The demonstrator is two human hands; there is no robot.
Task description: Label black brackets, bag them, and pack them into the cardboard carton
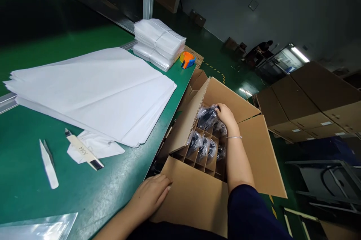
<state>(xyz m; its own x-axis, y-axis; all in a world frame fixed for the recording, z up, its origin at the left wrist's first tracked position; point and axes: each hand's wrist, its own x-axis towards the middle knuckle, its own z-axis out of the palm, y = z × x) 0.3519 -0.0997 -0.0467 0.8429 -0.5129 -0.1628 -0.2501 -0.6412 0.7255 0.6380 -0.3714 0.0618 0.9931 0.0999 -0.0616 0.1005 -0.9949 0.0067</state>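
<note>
My right hand (225, 115) reaches into an open cardboard box (191, 198), its fingers closed on a black item in a clear plastic bag (208, 117). What kind of item it is cannot be made out. Below it, several more bagged black items (203, 148) stand in the cells of a cardboard divider (200, 163). The near flap of the box lies folded outward toward me. My left hand (152, 196) lies with its fingers stretched out at the left edge of that flap, beside the table edge, holding nothing visible.
On the green table (121, 172) lie white paper sheets (93, 86), tweezers (48, 163), a cutter knife marked A044 (84, 151) and a clear plastic bag (42, 228). Bundled bags (159, 41) and an orange-blue tape roll (187, 59) sit farther back. Stacked cartons (304, 101) stand right; a person (262, 48) is beyond.
</note>
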